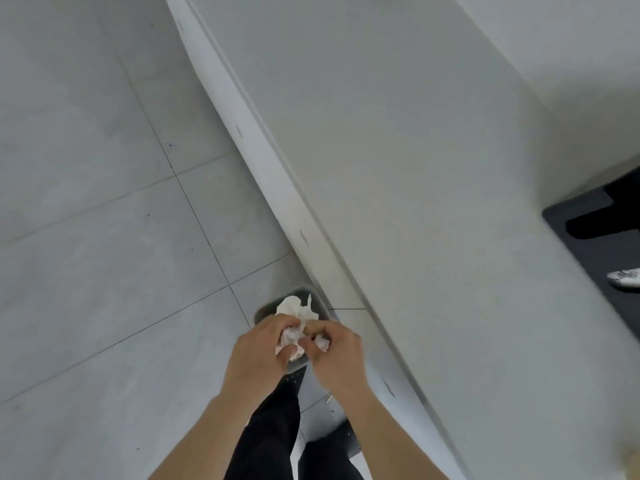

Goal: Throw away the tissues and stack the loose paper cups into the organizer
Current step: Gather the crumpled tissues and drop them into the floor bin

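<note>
Over grey bin (265, 311), both hands clutching crumpled tissues (289, 336)

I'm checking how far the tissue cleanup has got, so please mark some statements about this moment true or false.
1. Both hands are held over a bin on the floor. True: the left hand and right hand are above the dark waste bin.
2. The hands are empty. False: both are closed on crumpled white tissues.
3. The bin stands on top of the counter. False: it stands on the tiled floor, beside the white counter.
4. Some tissue already lies in the bin. True: a white tissue wad shows beyond the fingers.
5. A stack of paper cups stands by the bin. False: no cups are in view.
</note>
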Action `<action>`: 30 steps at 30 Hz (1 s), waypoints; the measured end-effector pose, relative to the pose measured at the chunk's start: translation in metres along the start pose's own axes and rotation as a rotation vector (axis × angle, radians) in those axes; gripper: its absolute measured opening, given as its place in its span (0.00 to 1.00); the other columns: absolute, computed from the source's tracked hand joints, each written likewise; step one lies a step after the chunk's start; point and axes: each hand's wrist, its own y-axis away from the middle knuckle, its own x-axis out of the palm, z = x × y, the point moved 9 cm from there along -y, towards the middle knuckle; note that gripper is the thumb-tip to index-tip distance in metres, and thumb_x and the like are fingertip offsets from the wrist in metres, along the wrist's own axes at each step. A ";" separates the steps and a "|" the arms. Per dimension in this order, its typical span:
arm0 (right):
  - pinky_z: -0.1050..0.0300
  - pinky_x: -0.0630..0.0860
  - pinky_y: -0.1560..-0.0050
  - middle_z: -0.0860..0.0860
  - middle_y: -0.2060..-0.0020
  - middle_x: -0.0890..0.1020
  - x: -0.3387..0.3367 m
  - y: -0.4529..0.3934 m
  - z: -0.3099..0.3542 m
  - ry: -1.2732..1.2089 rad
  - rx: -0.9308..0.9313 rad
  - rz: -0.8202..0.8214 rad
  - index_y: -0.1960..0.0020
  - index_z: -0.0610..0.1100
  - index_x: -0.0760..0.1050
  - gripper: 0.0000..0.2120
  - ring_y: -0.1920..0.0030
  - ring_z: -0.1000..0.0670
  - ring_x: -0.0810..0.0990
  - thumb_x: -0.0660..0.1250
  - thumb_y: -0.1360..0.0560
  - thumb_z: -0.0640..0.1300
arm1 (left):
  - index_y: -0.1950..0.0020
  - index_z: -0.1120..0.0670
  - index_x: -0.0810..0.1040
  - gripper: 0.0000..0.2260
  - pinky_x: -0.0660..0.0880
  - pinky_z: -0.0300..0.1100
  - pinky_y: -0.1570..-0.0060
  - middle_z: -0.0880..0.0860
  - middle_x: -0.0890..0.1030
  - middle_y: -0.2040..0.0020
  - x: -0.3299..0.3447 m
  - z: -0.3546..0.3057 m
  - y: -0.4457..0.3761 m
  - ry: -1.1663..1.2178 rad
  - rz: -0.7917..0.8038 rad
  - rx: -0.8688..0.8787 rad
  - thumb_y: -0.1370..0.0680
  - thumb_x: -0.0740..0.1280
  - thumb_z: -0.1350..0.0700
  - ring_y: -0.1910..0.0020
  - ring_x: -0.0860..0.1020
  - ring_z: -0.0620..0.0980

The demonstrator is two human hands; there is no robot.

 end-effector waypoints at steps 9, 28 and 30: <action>0.64 0.75 0.52 0.60 0.55 0.85 0.076 -0.053 -0.114 0.067 0.235 0.086 0.53 0.56 0.81 0.08 0.54 0.59 0.83 0.77 0.28 0.46 | 0.38 0.45 0.76 0.17 0.79 0.45 0.48 0.43 0.80 0.40 0.096 0.087 -0.037 -0.037 0.115 -0.067 0.24 0.74 0.55 0.49 0.82 0.48; 0.54 0.74 0.38 0.50 0.37 0.81 0.139 -0.116 -0.173 0.199 0.320 0.200 0.31 0.47 0.75 0.21 0.37 0.46 0.79 0.71 0.22 0.47 | 0.32 0.51 0.72 0.23 0.78 0.47 0.43 0.50 0.76 0.34 0.167 0.158 -0.091 -0.124 0.199 -0.050 0.24 0.74 0.58 0.39 0.77 0.54; 0.58 0.70 0.42 0.47 0.33 0.79 0.140 -0.119 -0.173 0.235 0.341 0.244 0.27 0.45 0.70 0.23 0.34 0.44 0.77 0.68 0.20 0.48 | 0.30 0.51 0.70 0.26 0.76 0.48 0.38 0.50 0.75 0.32 0.168 0.161 -0.093 -0.152 0.216 -0.048 0.25 0.75 0.57 0.34 0.74 0.54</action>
